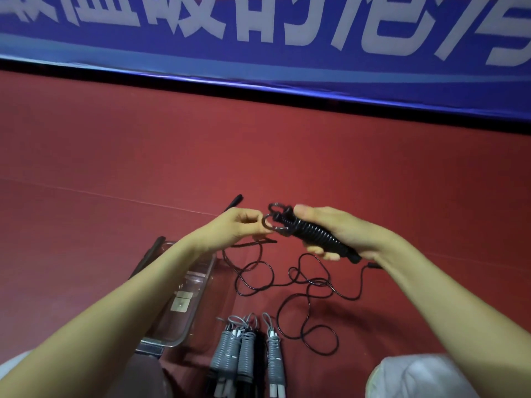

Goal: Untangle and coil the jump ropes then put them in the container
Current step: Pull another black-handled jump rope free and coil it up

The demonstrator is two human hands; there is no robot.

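Note:
My right hand (342, 234) grips a black jump rope (316, 235) whose cord is wound tightly round its handles. My left hand (244, 225) pinches a loop of that cord at the bundle's left end. A second black rope (304, 285) lies loose and tangled on the red floor below my hands. Its handle (234, 203) lies behind my left hand. Several coiled grey jump ropes (247, 351) lie side by side near my knees. The clear plastic container (186, 297) stands on the floor under my left forearm.
The red floor (115, 156) stretches ahead to a blue banner with white lettering (258, 38) along the wall. A dark lid or strip (149, 257) lies left of the container. My knees show at the bottom corners.

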